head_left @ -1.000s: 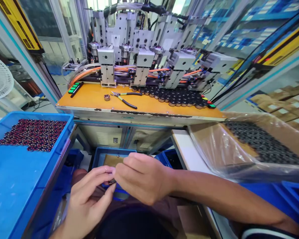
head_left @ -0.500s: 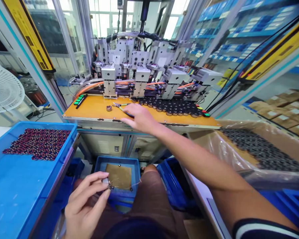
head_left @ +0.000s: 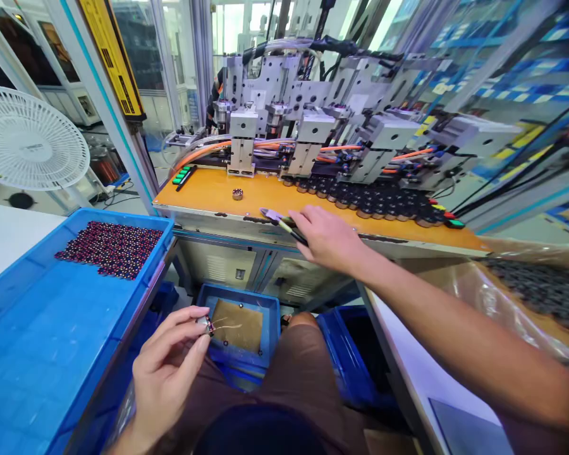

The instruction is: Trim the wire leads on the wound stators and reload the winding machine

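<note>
A small component (head_left: 205,323), silvery grey on one side with dark and reddish detail along its edge, is pinched in the left hand (head_left: 165,361), fine copper-coloured wires (head_left: 228,326) trailing from it to the right. The pliers (head_left: 286,225), with metal tips and yellow-green and black handles, slant from the right hand (head_left: 330,240) at the bench's (head_left: 201,193) front edge, tips leftward, slightly blurred

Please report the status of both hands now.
Left hand: pinching small wired part. Right hand: holding pliers near orange bench. Thin wires stick out from part.
</note>
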A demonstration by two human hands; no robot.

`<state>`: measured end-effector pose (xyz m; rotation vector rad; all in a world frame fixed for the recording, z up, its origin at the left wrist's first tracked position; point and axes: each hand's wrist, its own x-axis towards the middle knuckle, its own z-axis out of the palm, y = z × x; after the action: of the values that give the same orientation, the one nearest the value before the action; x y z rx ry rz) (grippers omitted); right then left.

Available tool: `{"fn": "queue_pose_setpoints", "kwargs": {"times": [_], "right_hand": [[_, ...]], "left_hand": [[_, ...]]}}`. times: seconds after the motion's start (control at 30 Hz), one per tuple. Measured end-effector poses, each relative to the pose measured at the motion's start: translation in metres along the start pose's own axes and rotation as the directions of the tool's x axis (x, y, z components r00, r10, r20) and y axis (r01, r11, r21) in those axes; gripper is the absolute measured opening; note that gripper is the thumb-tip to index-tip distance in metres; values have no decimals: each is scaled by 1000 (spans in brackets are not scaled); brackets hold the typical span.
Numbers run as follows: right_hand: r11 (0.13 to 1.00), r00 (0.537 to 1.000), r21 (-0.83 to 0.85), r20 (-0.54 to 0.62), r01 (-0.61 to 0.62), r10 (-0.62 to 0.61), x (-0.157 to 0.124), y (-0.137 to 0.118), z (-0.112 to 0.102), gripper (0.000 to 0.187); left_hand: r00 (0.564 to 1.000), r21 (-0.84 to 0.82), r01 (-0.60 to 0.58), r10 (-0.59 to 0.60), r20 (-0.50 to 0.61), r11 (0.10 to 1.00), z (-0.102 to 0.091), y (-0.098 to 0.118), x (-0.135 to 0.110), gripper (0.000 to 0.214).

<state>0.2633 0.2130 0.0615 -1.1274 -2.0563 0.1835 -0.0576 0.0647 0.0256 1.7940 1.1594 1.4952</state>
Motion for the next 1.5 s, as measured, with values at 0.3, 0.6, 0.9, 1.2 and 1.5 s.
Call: {"fn": "queue_pose_setpoints", "kwargs": {"times": [0.3,0.6,0.9,1.2,1.5], "right_hand": [[840,938,473,328,-264,109,-154,-110,51,63],[723,916,630,401,-284,11,-157,-135,56,84],[657,955,719,296,-227,6,-147,-138,67,83],[628,954,743,299,-230,-4,-142,-139,65,80],[652,949,714,314,-253,24,-143,-140,65,68]], "left_hand": [[999,-51,18,-16,37,999,13,-5,1,26],[999,-52,17,-14,52,998,17,0,1,29],[997,-53,2,2,73,999,13,0,-1,31],[996,-59,-15,20,85,998,14,1,-1,32],[995,-62,-5,11,95,998,15,0,-2,32]]}}
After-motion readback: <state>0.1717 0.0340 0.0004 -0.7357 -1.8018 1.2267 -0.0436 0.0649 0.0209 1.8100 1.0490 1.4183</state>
